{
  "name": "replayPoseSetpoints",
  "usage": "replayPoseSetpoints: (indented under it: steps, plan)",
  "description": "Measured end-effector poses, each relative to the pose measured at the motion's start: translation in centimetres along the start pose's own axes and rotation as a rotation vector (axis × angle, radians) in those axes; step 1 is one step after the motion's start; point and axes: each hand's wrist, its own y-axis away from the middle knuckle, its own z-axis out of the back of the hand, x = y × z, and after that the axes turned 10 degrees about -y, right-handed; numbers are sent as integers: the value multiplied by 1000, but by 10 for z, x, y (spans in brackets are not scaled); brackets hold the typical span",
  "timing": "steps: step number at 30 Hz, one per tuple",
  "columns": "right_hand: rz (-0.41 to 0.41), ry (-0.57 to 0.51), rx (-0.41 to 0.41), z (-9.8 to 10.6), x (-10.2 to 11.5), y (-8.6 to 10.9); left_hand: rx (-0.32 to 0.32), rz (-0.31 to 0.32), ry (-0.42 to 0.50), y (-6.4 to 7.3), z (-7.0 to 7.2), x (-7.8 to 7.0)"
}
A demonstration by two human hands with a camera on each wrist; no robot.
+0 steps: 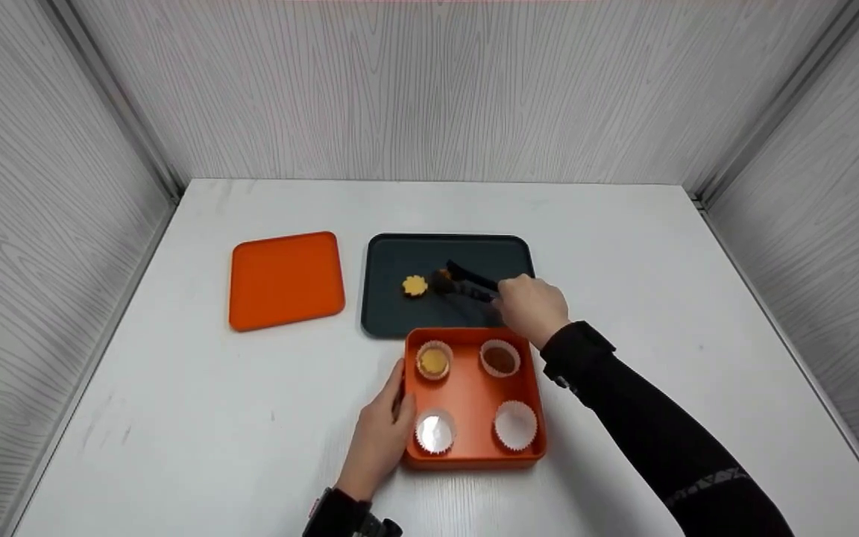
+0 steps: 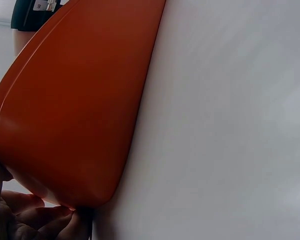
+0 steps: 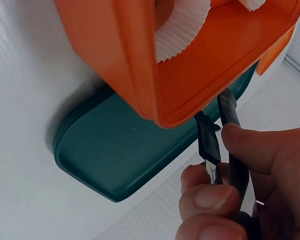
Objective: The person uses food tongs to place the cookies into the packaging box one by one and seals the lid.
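Note:
My right hand (image 1: 534, 306) grips black tongs (image 3: 209, 140) over the dark green tray (image 1: 400, 317). The tong tips are around a small orange-brown piece (image 1: 444, 274), mostly hidden by them. Just left of it lies a yellow flower-shaped cookie (image 1: 414, 286). With my left hand (image 1: 376, 444) I hold the left wall of the square orange box (image 1: 470, 403). Inside stand several white paper cups, one in each corner. The back left cup holds a yellow cookie (image 1: 433, 362) and the back right a brown one (image 1: 500, 360); the front left cup (image 1: 435, 432) and front right cup (image 1: 515, 426) show bare insides.
A flat orange lid (image 1: 286, 280) lies on the white table (image 1: 213, 403) to the left of the green tray. The box stands close against the tray's front edge. Pale wood-grain panels (image 1: 429, 89) close in the table at the back and both sides.

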Motion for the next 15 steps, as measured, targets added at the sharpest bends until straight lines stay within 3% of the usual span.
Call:
replayPoseSetpoints:
  steps: [15]
  plan:
    - [-35,-43,39,10,-20,10,7,12,11,1,0,0]
